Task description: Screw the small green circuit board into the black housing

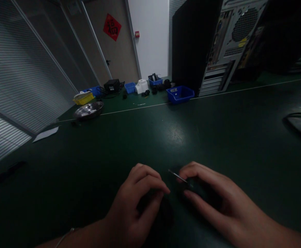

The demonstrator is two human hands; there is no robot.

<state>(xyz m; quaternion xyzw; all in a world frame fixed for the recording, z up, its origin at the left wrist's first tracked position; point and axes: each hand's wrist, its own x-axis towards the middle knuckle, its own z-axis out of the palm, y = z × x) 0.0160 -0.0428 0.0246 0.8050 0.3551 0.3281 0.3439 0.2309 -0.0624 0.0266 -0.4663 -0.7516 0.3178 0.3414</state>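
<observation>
A screwdriver (pixel 179 177) with a thin metal shaft and a dark handle is in my right hand (pixel 217 196), gripped between thumb and fingers. Its tip points up and left, toward my left hand (pixel 140 199). The fingers of that left hand are curled, with the thumb beneath the forefinger. A dark shape shows faintly below them, too dim to make out what it is. Both hands are low over the dark green table (pixel 130 137), a short gap apart.
Ahead stands a blue bin (pixel 180 94) beside a black computer case (pixel 191 48). At back left are a metal dish (pixel 89 109), a yellow tray (pixel 83 99) and a white plastic part (pixel 141 86). A black cable (pixel 295 125) loops at right; a dark slim object (pixel 8 172) lies left.
</observation>
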